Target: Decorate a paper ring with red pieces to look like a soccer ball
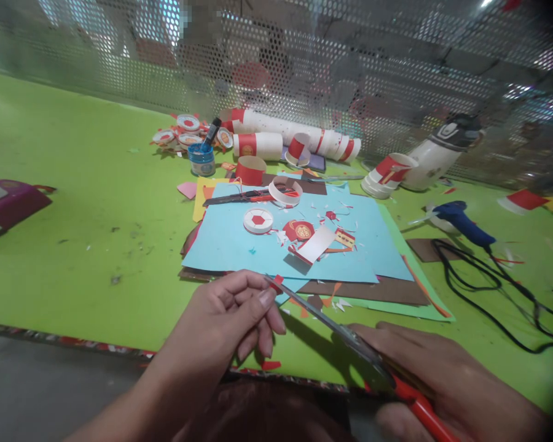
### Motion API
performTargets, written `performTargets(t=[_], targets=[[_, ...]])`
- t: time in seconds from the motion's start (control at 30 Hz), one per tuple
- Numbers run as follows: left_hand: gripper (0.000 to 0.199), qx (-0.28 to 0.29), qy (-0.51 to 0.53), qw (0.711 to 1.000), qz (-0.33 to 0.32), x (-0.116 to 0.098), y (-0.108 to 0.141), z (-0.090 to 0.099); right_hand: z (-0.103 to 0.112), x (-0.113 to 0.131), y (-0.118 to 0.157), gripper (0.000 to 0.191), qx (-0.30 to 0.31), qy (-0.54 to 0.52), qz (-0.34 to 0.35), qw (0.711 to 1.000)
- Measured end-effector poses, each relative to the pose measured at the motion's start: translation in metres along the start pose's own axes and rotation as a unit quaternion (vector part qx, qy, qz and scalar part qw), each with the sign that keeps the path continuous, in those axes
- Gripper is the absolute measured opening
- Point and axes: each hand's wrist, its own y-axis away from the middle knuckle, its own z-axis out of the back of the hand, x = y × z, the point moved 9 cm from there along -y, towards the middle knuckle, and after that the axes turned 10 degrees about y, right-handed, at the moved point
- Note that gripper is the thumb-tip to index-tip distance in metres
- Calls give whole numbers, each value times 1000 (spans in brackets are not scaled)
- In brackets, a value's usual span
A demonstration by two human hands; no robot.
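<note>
Between its thumb and fingers, my left hand [239,313] pinches a small piece of red paper [277,281] near the table's front edge. My right hand [428,362] grips scissors [345,334] with red handles, and the blade tips reach the red piece. Beyond them, blue paper sheets [225,245] carry a round white disc with a red centre [258,220], a red paper piece with a gold emblem [299,231], a folded white strip [317,245] and many small scraps. A white paper ring [285,191] rests on more dark-bladed scissors [239,199].
Paper cups [262,146] lie along the perforated metal screen [276,67]. A blue jar with a brush [201,158] stands at their left. On the right are a white flask [437,153], a blue glue gun [465,224] and its black cord [488,331]. A purple object [21,199] sits far left.
</note>
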Motion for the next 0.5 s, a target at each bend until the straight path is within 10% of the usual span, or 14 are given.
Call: performTargets(t=[0.5], targets=[[19,-7,-3,1000,-3,-1,-1,1,2,14,-13,43,64,-22,2,998]])
